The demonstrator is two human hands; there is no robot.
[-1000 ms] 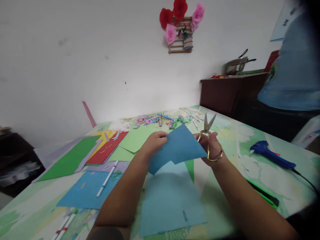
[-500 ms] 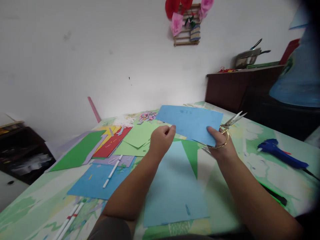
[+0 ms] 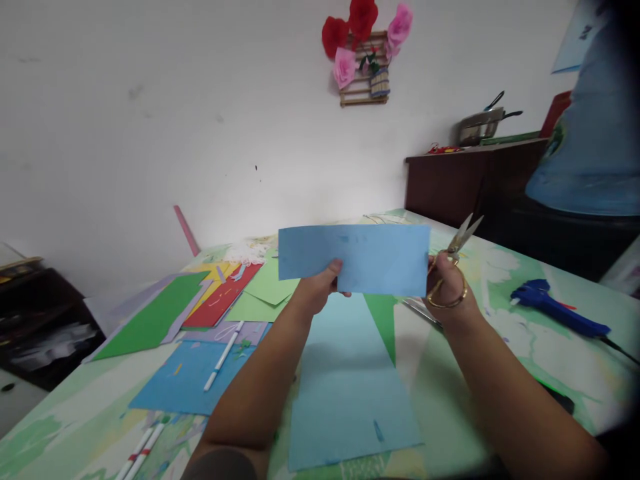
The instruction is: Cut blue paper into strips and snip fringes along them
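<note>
A blue rectangular sheet of paper or craft foam is held up above the table, facing me. My left hand grips its lower edge, thumb in front and fingers behind. By the sheet's right edge, my right hand holds a pair of scissors by the gold handles. The parted blades point up and away from the sheet. Whether the right fingers also touch the sheet's edge is hidden. Beneath both hands lies a larger light blue sheet with a small blue scrap on it.
A blue glue gun lies at the right with its cord. Green, red and blue sheets spread over the left side, with white pens among them. A ruler-like metal strip lies near my right wrist.
My left hand has moved from beside the sheet to grip its lower edge. The sheet has shifted left and turned level. The scissors remain in my right hand, tilted more upright.
</note>
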